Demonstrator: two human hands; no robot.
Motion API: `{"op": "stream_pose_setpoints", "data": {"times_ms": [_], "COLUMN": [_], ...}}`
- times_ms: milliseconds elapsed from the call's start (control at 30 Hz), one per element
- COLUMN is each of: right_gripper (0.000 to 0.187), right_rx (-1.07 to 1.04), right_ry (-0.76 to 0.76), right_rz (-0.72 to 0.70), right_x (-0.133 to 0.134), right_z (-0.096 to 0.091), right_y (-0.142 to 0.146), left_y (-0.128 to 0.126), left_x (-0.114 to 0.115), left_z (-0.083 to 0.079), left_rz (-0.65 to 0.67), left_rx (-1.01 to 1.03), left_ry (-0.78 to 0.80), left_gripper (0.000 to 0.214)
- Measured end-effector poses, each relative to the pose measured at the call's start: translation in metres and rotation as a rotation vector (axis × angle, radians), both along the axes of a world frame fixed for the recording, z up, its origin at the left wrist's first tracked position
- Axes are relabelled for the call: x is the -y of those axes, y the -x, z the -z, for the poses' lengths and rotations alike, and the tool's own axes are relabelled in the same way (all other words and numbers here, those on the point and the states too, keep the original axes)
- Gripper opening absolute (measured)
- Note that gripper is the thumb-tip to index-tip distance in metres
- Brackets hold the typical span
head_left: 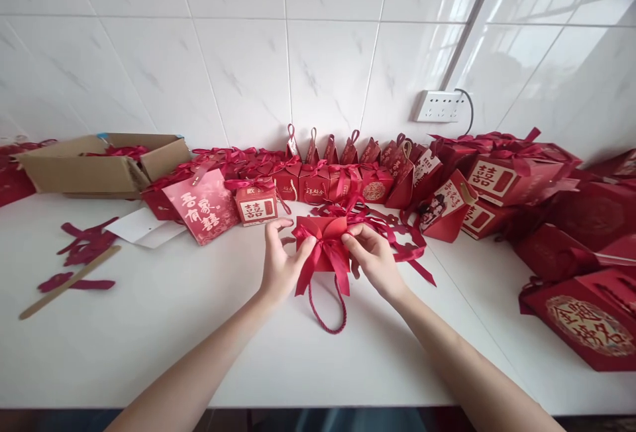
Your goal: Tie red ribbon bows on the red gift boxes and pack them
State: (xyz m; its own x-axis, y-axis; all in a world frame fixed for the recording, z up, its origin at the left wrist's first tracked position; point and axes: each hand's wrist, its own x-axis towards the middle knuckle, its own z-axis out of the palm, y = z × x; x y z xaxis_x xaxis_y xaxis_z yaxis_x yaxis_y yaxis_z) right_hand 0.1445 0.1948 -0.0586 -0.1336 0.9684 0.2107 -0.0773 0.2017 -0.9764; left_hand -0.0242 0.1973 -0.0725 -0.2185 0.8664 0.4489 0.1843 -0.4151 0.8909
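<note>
A small red gift box (320, 230) with a red ribbon bow (325, 253) and a red cord handle (328, 313) stands on the white table (199, 326) in front of me. My left hand (279, 261) pinches the left loop of the bow beside the box. On the other side, my right hand (373, 256) pinches the right loop. Both hands have their fingers closed on the ribbon.
A row of finished red boxes (318, 180) lines the tiled wall. Larger red bags (586, 313) pile at the right. An open cardboard carton (99, 163) sits at the back left, with ribbon scraps (87, 243), a wooden strip (69, 283) and white paper (144, 226) nearby. Loose ribbons (397, 233) lie behind the box.
</note>
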Motion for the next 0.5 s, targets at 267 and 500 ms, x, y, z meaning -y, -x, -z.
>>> {"op": "stream_pose_setpoints", "data": {"times_ms": [267,500], "right_gripper": [0.031,0.033], "right_rx": [-0.029,-0.091], "right_ry": [-0.003,0.028], "right_rz": [-0.005,-0.042], "right_x": [-0.0014,-0.0024], "right_z": [0.0016,0.0022], "right_y": [0.0003,0.0008], "left_y": [-0.0021,-0.0033], "left_x": [0.0036,0.0054], "left_z": [-0.0067,-0.0076], "left_rz": [-0.031,-0.047], "left_rx": [-0.121,-0.167], "left_ry": [0.031,0.018], "left_gripper": [0.020,0.020]}}
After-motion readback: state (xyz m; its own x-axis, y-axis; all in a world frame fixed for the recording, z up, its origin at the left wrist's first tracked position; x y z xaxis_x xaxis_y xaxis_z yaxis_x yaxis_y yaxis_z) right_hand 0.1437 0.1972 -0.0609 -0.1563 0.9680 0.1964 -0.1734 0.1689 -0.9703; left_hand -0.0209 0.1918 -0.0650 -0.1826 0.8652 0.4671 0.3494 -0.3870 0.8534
